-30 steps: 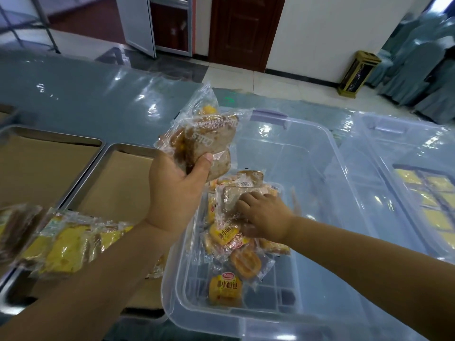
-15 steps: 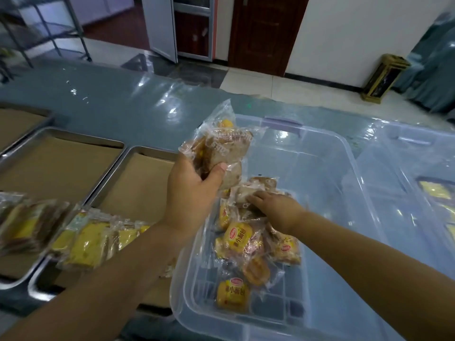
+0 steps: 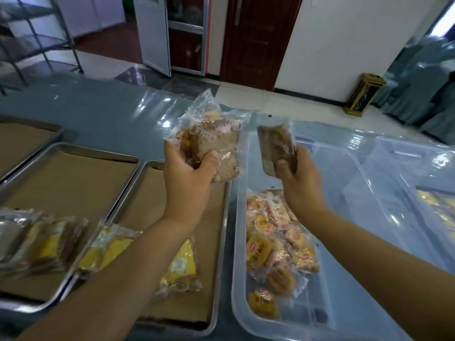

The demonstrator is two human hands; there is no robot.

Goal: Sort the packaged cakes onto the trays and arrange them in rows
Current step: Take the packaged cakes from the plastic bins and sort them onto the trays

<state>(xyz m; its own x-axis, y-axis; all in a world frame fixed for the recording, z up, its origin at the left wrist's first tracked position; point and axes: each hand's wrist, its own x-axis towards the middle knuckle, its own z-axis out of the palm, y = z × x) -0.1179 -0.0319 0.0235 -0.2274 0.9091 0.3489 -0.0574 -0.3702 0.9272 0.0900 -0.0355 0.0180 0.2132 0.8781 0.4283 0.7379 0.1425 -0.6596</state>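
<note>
My left hand (image 3: 189, 178) grips a bunch of clear-wrapped brown cakes (image 3: 211, 141), held above the far end of the middle tray (image 3: 222, 232). Beside it, my right hand (image 3: 299, 178) holds up one wrapped brown cake (image 3: 274, 148) over the clear plastic bin (image 3: 240, 279). Inside the bin lies a pile of yellow and orange packaged cakes (image 3: 275, 242). Yellow wrapped cakes (image 3: 179, 267) lie in a row at the near end of the middle tray, partly hidden by my left forearm. The tray on the left (image 3: 73, 153) carries brown and yellow packets (image 3: 37, 242) at its near end.
Brown paper lines the metal trays; a third tray (image 3: 29, 134) shows at the far left. A second clear bin (image 3: 406, 183) with yellow packets stands at the right. The table wears a glossy blue-grey cover (image 3: 110, 112). A metal rack (image 3: 29, 40) stands beyond the table.
My right hand has lifted out of the bin with one brown wrapped cake and now holds it up next to my left hand's bunch. The view has shifted to the left.
</note>
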